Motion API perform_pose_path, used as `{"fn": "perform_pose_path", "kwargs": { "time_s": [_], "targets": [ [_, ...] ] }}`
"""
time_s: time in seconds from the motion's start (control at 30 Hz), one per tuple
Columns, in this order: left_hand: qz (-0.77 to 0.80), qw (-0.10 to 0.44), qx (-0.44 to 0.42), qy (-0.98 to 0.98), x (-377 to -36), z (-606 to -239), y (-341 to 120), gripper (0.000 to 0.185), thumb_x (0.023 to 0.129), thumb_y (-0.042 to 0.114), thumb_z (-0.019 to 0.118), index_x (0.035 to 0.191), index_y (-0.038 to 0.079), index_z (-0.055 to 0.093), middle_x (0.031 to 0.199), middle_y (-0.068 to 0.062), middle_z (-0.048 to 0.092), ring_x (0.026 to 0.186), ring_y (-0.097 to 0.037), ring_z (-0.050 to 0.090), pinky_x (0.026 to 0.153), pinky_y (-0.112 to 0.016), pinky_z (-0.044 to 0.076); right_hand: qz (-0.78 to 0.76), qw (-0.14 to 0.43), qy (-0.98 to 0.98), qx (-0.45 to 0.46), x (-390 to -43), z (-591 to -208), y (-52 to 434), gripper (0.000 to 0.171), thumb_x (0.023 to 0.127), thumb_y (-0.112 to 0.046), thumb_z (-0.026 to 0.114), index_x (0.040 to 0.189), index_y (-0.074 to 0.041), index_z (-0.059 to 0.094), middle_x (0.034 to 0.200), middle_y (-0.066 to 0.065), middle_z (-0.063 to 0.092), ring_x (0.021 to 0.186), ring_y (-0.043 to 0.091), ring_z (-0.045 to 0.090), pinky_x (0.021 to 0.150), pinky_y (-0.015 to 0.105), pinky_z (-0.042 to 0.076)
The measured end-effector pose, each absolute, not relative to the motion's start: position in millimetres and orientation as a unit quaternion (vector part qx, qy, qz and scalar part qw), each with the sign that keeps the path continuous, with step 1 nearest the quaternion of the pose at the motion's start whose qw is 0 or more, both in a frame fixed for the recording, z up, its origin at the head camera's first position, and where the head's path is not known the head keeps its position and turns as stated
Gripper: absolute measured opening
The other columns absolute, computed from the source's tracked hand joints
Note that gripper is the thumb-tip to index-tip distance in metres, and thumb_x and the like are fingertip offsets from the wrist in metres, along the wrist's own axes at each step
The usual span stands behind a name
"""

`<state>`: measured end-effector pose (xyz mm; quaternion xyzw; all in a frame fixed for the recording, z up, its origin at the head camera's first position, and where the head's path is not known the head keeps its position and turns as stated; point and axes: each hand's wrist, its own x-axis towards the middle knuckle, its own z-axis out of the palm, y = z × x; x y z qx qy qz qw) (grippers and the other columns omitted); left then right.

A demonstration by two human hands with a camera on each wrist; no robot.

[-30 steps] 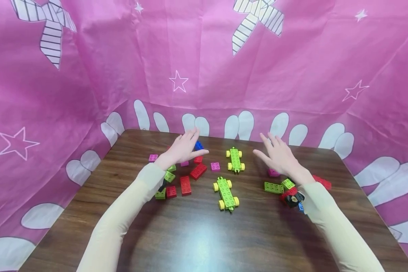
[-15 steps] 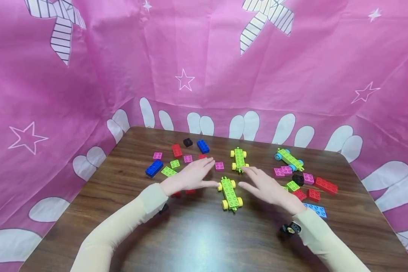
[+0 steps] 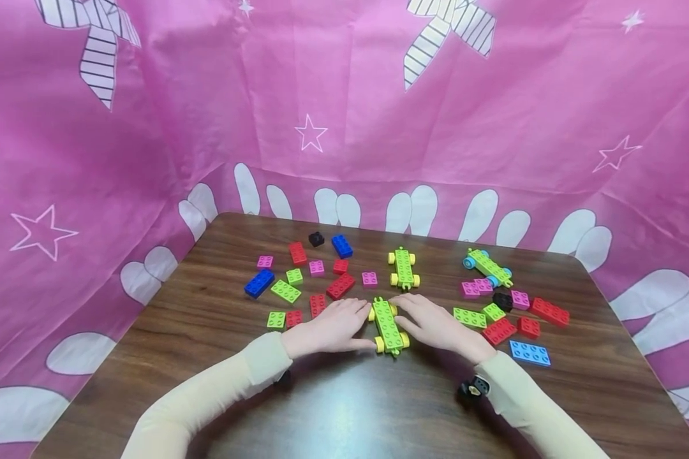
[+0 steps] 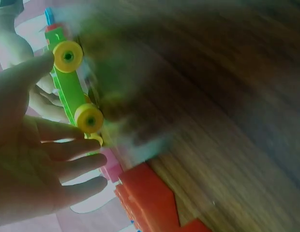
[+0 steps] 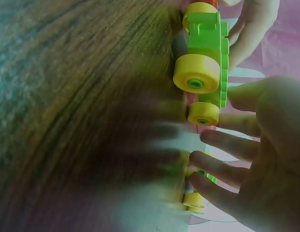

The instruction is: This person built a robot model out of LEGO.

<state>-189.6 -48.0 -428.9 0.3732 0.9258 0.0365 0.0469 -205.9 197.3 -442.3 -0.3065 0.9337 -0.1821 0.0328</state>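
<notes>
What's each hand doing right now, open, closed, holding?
Left hand: open, fingers straight beside the green wheeled base.
Right hand: open, fingers straight along the base's other side.

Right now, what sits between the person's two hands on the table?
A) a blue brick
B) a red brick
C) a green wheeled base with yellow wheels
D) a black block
C: in the head view the left hand and right hand flank the green wheeled base, fingers at its yellow wheels; the blue brick lies far off to the left.
</notes>
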Motion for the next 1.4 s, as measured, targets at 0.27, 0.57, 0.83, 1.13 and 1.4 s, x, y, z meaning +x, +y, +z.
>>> {"fn": "perform_pose_path", "kwargs": {
  "time_s": [0.27,0.57,0.83,1.13,1.4],
  "targets": [
    [0.009,0.032,0.349,0.936,-187,-433,-41,0.091,0.088,0.070,0.055,0.147,0.000,0.044,0.149,-0.016,0.050,0.139,-0.030,0.047,0.115,-0.047,0.040,-0.154,-0.010,0.932,-0.328,-209,-447,196,0.040,0.094,-0.023,0.067,0.129,-0.006,0.061,0.123,0.010,0.069,0.114,0.027,0.064,0.096,0.048,0.055],
    [0.011,0.042,0.345,0.937,-188,-431,-37,0.091,0.088,0.068,0.058,0.148,0.001,0.042,0.151,-0.015,0.048,0.141,-0.031,0.046,0.115,-0.050,0.040,-0.130,-0.063,0.933,-0.329,-209,-450,193,0.034,0.087,-0.015,0.074,0.118,-0.004,0.066,0.110,0.011,0.072,0.100,0.026,0.068,0.087,0.043,0.058],
    [0.028,0.052,0.347,0.936,-189,-430,-38,0.087,0.089,0.064,0.059,0.149,0.002,0.042,0.152,-0.015,0.047,0.141,-0.031,0.045,0.116,-0.049,0.039,-0.137,-0.071,0.936,-0.318,-210,-449,192,0.029,0.087,-0.016,0.075,0.113,-0.005,0.068,0.107,0.010,0.073,0.100,0.025,0.068,0.087,0.042,0.058],
    [0.043,0.049,0.370,0.927,-190,-434,-35,0.080,0.092,0.051,0.062,0.149,-0.001,0.040,0.153,-0.019,0.044,0.141,-0.034,0.045,0.117,-0.045,0.040,-0.150,-0.092,0.938,-0.300,-212,-451,190,0.023,0.086,-0.016,0.076,0.105,-0.006,0.070,0.100,0.009,0.073,0.094,0.024,0.068,0.082,0.041,0.058],
    [0.042,0.064,0.369,0.926,-194,-430,-39,0.081,0.087,0.041,0.069,0.149,-0.001,0.039,0.155,-0.018,0.042,0.142,-0.035,0.043,0.118,-0.045,0.038,-0.158,-0.083,0.941,-0.287,-213,-453,185,0.024,0.086,-0.023,0.076,0.102,-0.007,0.069,0.096,0.007,0.073,0.091,0.023,0.068,0.080,0.040,0.058]
  ]
}}
